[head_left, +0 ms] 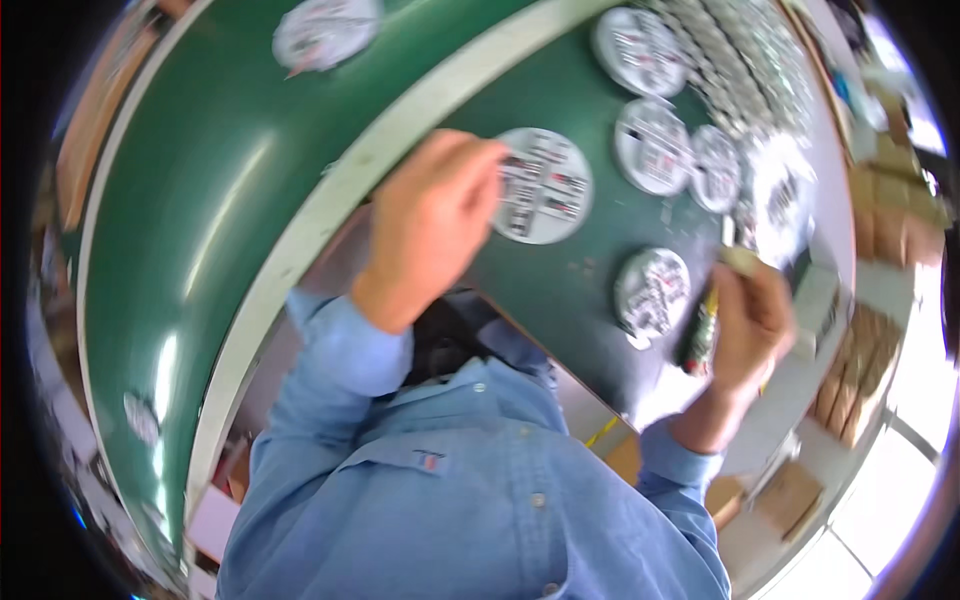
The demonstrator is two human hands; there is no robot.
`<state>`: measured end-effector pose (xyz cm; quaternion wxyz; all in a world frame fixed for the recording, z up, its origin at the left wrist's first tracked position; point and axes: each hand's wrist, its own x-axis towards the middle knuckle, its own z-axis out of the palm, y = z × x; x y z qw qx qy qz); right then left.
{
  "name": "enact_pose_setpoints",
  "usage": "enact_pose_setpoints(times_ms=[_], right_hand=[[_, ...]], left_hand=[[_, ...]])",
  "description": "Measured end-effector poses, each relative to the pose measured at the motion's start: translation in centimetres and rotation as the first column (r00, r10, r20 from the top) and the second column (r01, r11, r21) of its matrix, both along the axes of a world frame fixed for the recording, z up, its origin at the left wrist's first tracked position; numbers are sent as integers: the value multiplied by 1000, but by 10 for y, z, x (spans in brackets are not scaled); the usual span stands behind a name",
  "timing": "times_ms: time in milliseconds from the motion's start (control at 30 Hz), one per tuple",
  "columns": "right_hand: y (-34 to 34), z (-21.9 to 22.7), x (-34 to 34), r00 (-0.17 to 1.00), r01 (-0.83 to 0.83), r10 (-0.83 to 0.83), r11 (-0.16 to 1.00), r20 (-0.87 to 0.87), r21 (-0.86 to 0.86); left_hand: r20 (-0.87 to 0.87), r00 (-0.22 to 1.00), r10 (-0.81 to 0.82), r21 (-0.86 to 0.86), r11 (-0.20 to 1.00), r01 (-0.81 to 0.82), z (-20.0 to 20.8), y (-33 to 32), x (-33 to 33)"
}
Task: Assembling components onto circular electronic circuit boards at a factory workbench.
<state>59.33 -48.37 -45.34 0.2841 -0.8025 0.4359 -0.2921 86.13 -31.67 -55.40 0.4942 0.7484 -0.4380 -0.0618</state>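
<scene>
My left hand [435, 215] is blurred, its fingers curled together at the left edge of a round white dish [543, 187] that bears rows of small dark and red parts. Whatever its fingertips pinch, if anything, is hidden. On the right, my right hand [752, 322] has its fingers closed too; a pale tip shows at its top, and what it holds cannot be made out. Beside it is a slim dark green tube-like thing [702, 338] with yellow and red on it. Just left of that hand lies another round white dish [652, 293] of jumbled small parts.
More round dishes [652, 147] of parts stand at the far right of the green worktop [560, 290], below a heap of clear plastic packs [740, 60]. A pale rail [400, 130] separates it from a green conveyor belt [215, 170] carrying a white dish [326, 30]. Cardboard boxes [858, 375] stand right.
</scene>
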Motion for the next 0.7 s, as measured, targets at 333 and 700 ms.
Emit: enact_pose_setpoints(times_ms=[333,700], right_hand=[[28,-66,93,946,-313,324,927,23,-207],[37,-60,98,931,-362,320,875,-175,-322]], left_hand=[[232,938,-259,88,965,245,2,-24,2],[280,899,-336,148,941,306,1,-24,14]])
